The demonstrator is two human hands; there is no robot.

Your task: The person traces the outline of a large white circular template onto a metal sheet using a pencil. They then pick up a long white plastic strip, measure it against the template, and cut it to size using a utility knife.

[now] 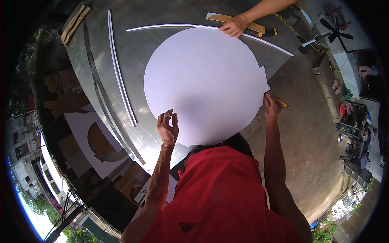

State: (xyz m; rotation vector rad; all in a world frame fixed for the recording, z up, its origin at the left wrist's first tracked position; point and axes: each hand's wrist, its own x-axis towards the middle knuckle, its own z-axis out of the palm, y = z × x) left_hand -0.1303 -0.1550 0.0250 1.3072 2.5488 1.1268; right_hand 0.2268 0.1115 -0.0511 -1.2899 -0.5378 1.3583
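Note:
A large white round sheet (206, 77) with a notched tab on its right edge spreads over the metal-topped table (137, 52) in front of me. My left hand (167, 128) is at its near left edge, fingers apart and slightly bent, with nothing visible in them. At the right, beside the tab, my right hand (273, 107) has its fingers closed around a yellow pencil (282, 102) that points out to the right. Whether those fingers also touch the sheet I cannot tell. Across the far edge lies a thin white strip (170, 26), pressed by another person's hand (235, 26).
A second white strip (120, 81) and a dark metal strip (97, 83) lie on the left. Behind the other person's hand are a brown board (255, 27) and a yellow-black cutter (269, 32). Cut sheets (87, 133) lie below left; a fan (334, 30) stands far right.

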